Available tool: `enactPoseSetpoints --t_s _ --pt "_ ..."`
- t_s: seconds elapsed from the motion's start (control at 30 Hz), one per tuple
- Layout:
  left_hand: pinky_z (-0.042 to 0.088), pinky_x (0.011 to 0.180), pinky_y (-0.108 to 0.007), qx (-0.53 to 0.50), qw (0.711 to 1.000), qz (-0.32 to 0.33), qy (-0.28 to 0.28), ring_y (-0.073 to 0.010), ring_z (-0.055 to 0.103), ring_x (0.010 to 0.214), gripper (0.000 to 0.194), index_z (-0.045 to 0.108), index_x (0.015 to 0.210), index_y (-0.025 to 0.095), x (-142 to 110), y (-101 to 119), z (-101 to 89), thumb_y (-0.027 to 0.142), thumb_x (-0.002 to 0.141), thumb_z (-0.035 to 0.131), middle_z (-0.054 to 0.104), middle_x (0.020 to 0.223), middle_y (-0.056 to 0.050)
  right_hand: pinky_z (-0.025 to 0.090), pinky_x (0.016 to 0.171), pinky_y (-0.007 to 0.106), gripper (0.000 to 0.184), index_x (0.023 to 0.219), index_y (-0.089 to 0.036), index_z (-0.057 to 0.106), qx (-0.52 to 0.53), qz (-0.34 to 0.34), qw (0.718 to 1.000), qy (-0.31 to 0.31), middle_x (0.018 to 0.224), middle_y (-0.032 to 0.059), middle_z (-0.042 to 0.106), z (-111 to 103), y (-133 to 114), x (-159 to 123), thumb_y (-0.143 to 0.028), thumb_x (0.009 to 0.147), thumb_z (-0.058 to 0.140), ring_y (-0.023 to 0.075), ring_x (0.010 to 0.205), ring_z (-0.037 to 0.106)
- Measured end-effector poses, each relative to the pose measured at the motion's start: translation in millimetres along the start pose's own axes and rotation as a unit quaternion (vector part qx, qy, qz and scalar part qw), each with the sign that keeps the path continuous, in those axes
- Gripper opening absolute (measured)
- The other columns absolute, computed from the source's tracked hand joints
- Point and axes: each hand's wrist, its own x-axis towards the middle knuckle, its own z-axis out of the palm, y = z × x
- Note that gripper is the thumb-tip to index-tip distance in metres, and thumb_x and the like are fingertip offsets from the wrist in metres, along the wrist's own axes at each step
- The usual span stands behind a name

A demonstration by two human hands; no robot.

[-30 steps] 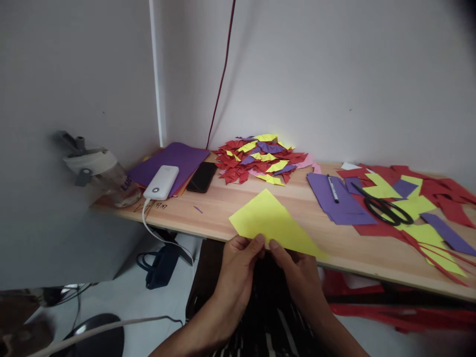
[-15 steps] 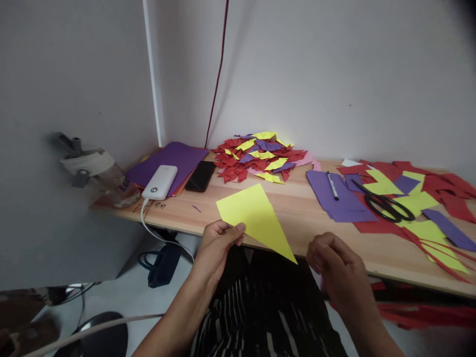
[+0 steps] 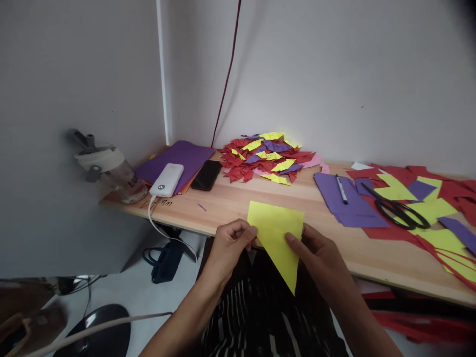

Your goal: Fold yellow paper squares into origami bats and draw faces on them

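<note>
Pinching a yellow paper triangle (image 3: 278,238) at its upper corners, left hand (image 3: 230,245) and right hand (image 3: 316,250) hold it over the wooden worktop (image 3: 230,203) edge, unfolded; a heap of folded paper pieces (image 3: 266,157) lies behind.

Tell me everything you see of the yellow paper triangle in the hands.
The yellow paper triangle is a flat, plain sheet, seemingly thin craft paper, with one straight edge on top and its long point hanging down. It is held over the near edge of the wooden desk. The left hand pinches its left corner; the right hand grips its right side.
</note>
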Motion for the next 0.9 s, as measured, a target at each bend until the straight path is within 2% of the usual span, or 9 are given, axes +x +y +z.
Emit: enactPoseSetpoints --t_s 0.1,0.27,0.37,0.43,0.5,0.6,0.83,0.9 --pt "0.037 0.055 -0.02 -0.006 1.0 0.016 0.005 -0.0079 0.049 0.056 0.023 0.062 0.066 0.012 3 0 -1.7 0.031 0.079 0.065 0.058 0.062 0.0 0.053 0.078 0.035 0.033 0.099 -0.02 0.067 -0.006 0.0 1.0 0.004 0.104 0.0077 0.071 0 3 0 -0.046 0.078 0.066 0.0247 0.092 0.065" --pt "0.04 0.052 -0.021 -0.032 0.999 -0.002 0.004 -0.0088 0.051 0.053 0.018 0.063 0.073 0.012 6 -4 -1.4 0.029 0.077 0.066 0.06 0.062 -0.001 0.052 0.078 0.036 0.034 0.102 -0.02 0.066 -0.014 -0.004 1.0 0.004 0.101 0.0071 0.07 2 5 -1 -0.045 0.079 0.065 0.0249 0.093 0.064" --pt "0.04 0.052 -0.02 -0.049 0.999 -0.002 0.015 -0.0088 0.052 0.053 0.02 0.062 0.072 0.012 7 -5 -3.5 0.03 0.077 0.067 0.061 0.062 -0.001 0.05 0.069 0.032 0.033 0.099 -0.02 0.067 -0.021 -0.001 1.0 -0.008 0.091 0.0052 0.07 3 4 -1 -0.046 0.079 0.065 0.0222 0.084 0.063" --pt "0.04 0.052 -0.02 -0.056 0.998 -0.002 0.018 -0.0084 0.052 0.053 0.021 0.063 0.07 0.012 7 -3 -5.8 0.031 0.078 0.066 0.06 0.062 -0.001 0.043 0.057 0.027 0.03 0.089 -0.019 0.067 -0.045 0.003 0.999 -0.016 0.075 0.0019 0.065 2 4 -2 -0.047 0.08 0.063 0.0169 0.067 0.058" --pt "0.041 0.052 -0.02 -0.061 0.998 0.0 0.019 -0.0083 0.052 0.052 0.021 0.064 0.07 0.012 6 0 -7.9 0.031 0.078 0.065 0.059 0.061 -0.001 0.034 0.051 0.024 0.032 0.073 -0.018 0.062 -0.075 0.001 0.997 -0.023 0.059 -0.0019 0.053 0 4 -4 -0.049 0.082 0.06 0.0123 0.055 0.047" --pt "0.043 0.053 -0.021 -0.061 0.998 -0.004 0.03 -0.0089 0.053 0.051 0.021 0.063 0.07 0.012 5 5 -9.3 0.032 0.076 0.066 0.058 0.06 0.0 0.029 0.051 0.024 0.042 0.057 -0.018 0.052 -0.109 -0.009 0.993 -0.034 0.051 -0.0034 0.044 -1 4 -5 -0.05 0.083 0.057 0.0106 0.052 0.04" --pt "0.045 0.055 -0.02 -0.042 0.998 0.014 0.044 -0.0085 0.054 0.056 0.023 0.065 0.069 0.012 18 7 -9.0 0.035 0.076 0.067 0.059 0.064 0.0 0.032 0.051 0.025 0.044 0.058 -0.018 0.065 -0.133 0.019 0.988 -0.069 0.051 -0.0002 0.053 2 -6 -6 -0.054 0.081 0.057 0.0116 0.05 0.044" --pt "0.045 0.056 -0.019 -0.039 0.999 0.008 0.035 -0.0082 0.055 0.059 0.024 0.067 0.073 0.013 21 6 -7.5 0.037 0.076 0.068 0.062 0.068 -0.001 0.033 0.05 0.025 0.044 0.058 -0.018 0.066 -0.127 0.019 0.99 -0.062 0.051 0.0004 0.055 2 -6 -7 -0.054 0.08 0.057 0.0116 0.049 0.044"
